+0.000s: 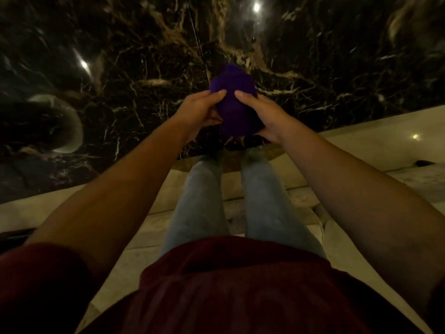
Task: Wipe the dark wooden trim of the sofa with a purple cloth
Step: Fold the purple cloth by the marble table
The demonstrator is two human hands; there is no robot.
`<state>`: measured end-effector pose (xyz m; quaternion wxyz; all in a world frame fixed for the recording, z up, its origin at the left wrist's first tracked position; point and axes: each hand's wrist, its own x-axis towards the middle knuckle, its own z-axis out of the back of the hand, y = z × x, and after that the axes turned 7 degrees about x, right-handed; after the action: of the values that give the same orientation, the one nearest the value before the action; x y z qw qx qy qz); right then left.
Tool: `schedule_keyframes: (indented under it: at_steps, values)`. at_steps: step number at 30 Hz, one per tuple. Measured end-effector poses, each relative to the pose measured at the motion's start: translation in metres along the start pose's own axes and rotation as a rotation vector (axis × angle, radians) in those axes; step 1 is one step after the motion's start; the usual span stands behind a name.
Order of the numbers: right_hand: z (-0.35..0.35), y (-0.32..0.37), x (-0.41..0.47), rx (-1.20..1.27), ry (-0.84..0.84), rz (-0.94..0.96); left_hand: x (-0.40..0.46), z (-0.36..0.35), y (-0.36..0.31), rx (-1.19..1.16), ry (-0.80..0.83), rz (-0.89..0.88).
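Left hand [201, 109] and right hand [261, 116] both gripping bunched purple fabric cloth [234, 104], held up over dark veined marble floor [120, 68]; pale jeans [199, 201] below.

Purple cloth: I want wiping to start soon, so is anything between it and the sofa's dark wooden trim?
Cannot tell. The left hand and right hand hold the purple cloth above the marble floor; no sofa trim is identifiable.

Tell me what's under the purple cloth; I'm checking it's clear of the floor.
The cloth is bunched in the grip of the left hand and right hand, above dark marble floor. The floor directly beneath is hidden by the cloth.
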<state>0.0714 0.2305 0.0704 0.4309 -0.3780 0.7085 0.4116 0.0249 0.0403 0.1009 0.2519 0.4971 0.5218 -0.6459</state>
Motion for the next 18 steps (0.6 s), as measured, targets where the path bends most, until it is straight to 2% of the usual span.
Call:
schedule_keyframes:
  at_steps: [2,5,8,10,13,14,16,18]
  values:
    - [-0.002,0.014,-0.017,0.020,0.000,0.054,-0.014,-0.012,-0.013,-0.019,-0.064,-0.026]
    - [0.001,0.030,-0.049,-0.060,-0.072,0.157,-0.038,-0.034,-0.031,0.150,-0.212,-0.116]
    - [0.002,0.031,-0.093,-0.111,-0.107,0.222,-0.072,-0.048,-0.047,0.405,-0.349,-0.361]
    - [-0.002,0.031,-0.139,-0.112,-0.108,0.268,-0.112,-0.055,-0.066,0.475,-0.298,-0.532]
    - [-0.015,0.025,-0.186,-0.086,-0.055,0.331,-0.150,-0.052,-0.089,0.537,-0.126,-0.590]
    - [-0.019,0.025,-0.189,-0.066,-0.027,0.330,-0.152,-0.049,-0.094,0.532,-0.073,-0.553]
    - [-0.041,0.024,-0.226,-0.065,-0.021,0.443,-0.189,-0.036,-0.107,0.565,0.031,-0.599]
    - [-0.055,0.028,-0.247,-0.075,-0.032,0.514,-0.210,-0.031,-0.115,0.570,0.042,-0.625]
